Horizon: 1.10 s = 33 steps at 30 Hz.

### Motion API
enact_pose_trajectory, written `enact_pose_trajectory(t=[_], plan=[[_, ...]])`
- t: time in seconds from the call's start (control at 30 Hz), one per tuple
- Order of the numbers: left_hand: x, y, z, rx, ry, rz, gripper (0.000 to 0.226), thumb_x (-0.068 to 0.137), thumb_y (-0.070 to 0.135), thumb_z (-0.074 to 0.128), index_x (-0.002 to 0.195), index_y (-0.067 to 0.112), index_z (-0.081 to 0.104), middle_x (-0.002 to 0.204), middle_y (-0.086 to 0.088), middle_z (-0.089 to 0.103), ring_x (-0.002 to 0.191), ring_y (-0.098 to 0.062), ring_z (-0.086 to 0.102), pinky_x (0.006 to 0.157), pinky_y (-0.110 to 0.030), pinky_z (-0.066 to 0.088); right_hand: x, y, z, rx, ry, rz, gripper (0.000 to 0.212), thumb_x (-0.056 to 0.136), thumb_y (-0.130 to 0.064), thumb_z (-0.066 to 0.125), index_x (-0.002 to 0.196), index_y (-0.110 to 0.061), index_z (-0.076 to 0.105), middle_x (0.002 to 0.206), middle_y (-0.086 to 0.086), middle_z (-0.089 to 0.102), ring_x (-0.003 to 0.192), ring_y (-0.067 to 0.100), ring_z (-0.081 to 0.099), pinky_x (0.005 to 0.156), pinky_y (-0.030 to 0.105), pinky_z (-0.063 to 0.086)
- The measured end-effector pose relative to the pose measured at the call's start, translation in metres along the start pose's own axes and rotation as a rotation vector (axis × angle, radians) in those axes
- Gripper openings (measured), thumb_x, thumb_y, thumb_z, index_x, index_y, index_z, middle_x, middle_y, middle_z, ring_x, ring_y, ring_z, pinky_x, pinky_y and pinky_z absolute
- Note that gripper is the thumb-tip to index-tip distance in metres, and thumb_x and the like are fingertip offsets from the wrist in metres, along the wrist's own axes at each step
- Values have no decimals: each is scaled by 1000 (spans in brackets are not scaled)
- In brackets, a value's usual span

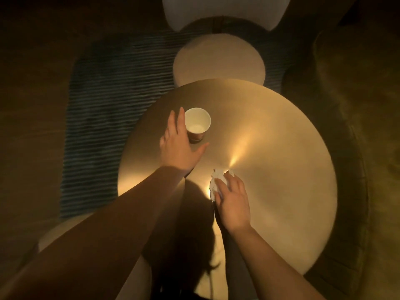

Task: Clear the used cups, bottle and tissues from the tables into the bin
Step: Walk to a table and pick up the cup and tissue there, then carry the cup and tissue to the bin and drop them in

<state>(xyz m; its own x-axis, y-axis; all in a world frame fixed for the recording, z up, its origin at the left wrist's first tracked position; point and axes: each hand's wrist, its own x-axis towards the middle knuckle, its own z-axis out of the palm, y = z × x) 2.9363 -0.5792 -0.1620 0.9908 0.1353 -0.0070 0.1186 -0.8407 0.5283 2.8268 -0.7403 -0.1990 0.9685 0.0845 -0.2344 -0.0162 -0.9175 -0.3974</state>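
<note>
On round brass table (270,148): left hand (179,146) spread beside unmarked paper cup (197,123), right hand (232,200) clutching crumpled tissue (217,177).

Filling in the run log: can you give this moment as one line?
left hand: open, reaching beside paper cup | right hand: on crumpled tissue | cup upright on round table | bin: not in view

Tissue (217,180) mostly covered by right hand (232,202). Cup (197,124) base partly behind left hand (179,146). Chair (225,11) at 12 o'clock cut off by top edge.
</note>
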Motion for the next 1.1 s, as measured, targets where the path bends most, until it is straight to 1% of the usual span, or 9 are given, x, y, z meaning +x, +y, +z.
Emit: enact_pose_trajectory(t=[0.07, 0.17, 0.27, 0.33, 0.47, 0.63, 0.87, 0.97, 1.1], plan=[[12, 4, 5, -20, 0, 27, 104, 73, 58, 69, 150, 28, 6, 157, -3, 12, 140, -27, 22, 107, -50, 25, 4, 7, -6, -20, -1, 6, 36, 93, -25, 51, 129, -22, 54, 143, 6, 42, 133, 26, 31, 109, 33, 31], [27, 8, 11, -56, -35, 76, 95, 78, 49, 69, 150, 26, 11, 155, -3, 22, 138, -26, 27, 108, -49, 31, 7, 14, -11, 11, -6, 12, 33, 92, -21, 52, 124, -21, 57, 138, 4, 45, 126, 25, 34, 103, 31, 34], [31, 10, 13, -47, -40, 55, 83, 80, 42, 69, 146, 21, 23, 142, -5, 37, 126, -26, 40, 100, -45, 41, 9, 14, -15, 97, -7, 36, 29, 91, -17, 52, 119, -20, 59, 132, 3, 48, 120, 22, 36, 96, 27, 34], [25, 12, 8, -19, -48, 63, 78, 79, 40, 71, 142, 18, 31, 135, -5, 41, 120, -26, 44, 95, -42, 43, 8, 12, -19, 142, -12, 69, 29, 90, -15, 52, 118, -18, 60, 131, 3, 49, 118, 22, 38, 93, 27, 35], [-5, 12, -10, -28, -107, 52, 74, 75, 41, 74, 135, 18, 38, 130, -5, 43, 116, -26, 46, 92, -41, 45, -3, 2, -34, 198, 32, 111, 28, 89, -12, 53, 114, -15, 63, 127, 5, 52, 115, 25, 40, 89, 25, 33], [-62, 7, -45, -16, -111, 80, 72, 73, 42, 76, 131, 21, 39, 128, -1, 43, 113, -22, 48, 87, -38, 48, -39, -16, -58, 230, 149, 123, 19, 84, -6, 58, 102, -10, 64, 110, 8, 55, 105, 28, 45, 74, 20, 25], [-167, -20, -93, 5, -76, 193, 78, 73, 49, 74, 134, 23, 35, 130, 1, 43, 115, -19, 45, 89, -39, 47, -141, -56, -56, 248, 335, 177, 16, 86, -9, 57, 101, -8, 62, 109, 10, 54, 103, 28, 47, 77, 26, 33], [-231, -32, -113, -21, -80, 256, 78, 71, 50, 74, 133, 22, 35, 127, 1, 43, 115, -19, 44, 88, -39, 43, -213, -70, -41, 237, 383, 227, 18, 88, -11, 56, 105, -7, 61, 112, 10, 54, 105, 27, 48, 84, 32, 38], [-319, -33, -133, -61, -129, 377, 74, 69, 46, 76, 128, 22, 39, 122, 1, 46, 112, -20, 45, 88, -41, 41, -316, -76, -29, 268, 470, 324, 21, 89, -13, 54, 108, -7, 60, 112, 8, 53, 105, 24, 50, 89, 31, 39]])
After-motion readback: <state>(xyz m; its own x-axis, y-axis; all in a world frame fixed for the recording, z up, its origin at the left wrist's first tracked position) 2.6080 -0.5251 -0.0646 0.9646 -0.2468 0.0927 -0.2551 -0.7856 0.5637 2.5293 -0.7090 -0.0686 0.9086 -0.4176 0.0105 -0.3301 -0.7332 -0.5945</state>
